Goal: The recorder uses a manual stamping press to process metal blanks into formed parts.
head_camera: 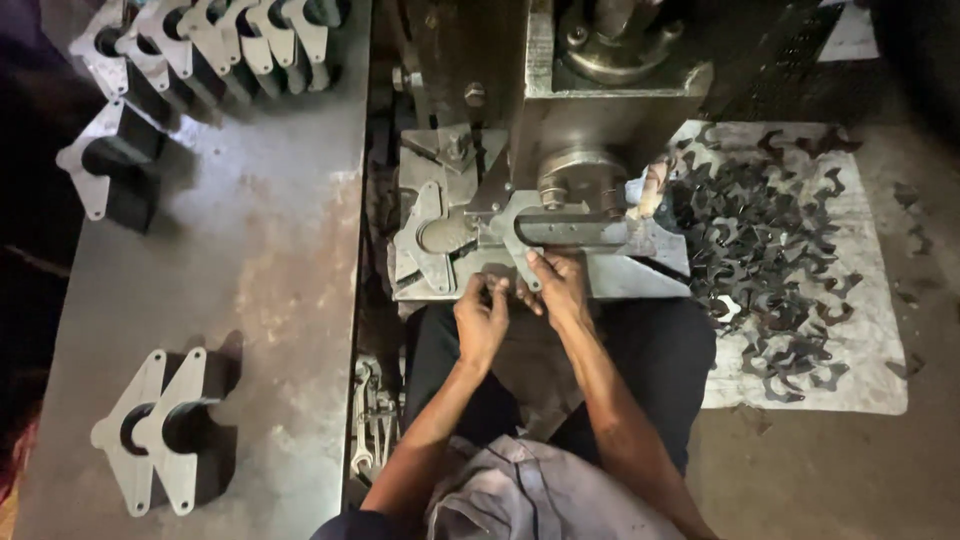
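Head view: you are sitting at the press [600, 90], centre of the frame, with both hands low at the front edge of its bed. Your left hand [482, 318] is curling closed, fingertips pinching something small that I cannot make out. Your right hand [560, 285] is gripping the lower edge of a flat plate [520, 225], keeping it seated on the die under the ram, likely so it sits square in the fixture.

On the worktop [260, 270] at left, stacks of the same plates are waiting: a row [200, 40] along the upper left, one stack [105, 160] below it, a pair [160, 430] at lower left, all within your reach. Right of centre, a sheet [860, 300] on the floor is catching a heap of dark punched scraps [770, 260], apart from the good plates. Spanners [365, 420] are lying beside your left knee.
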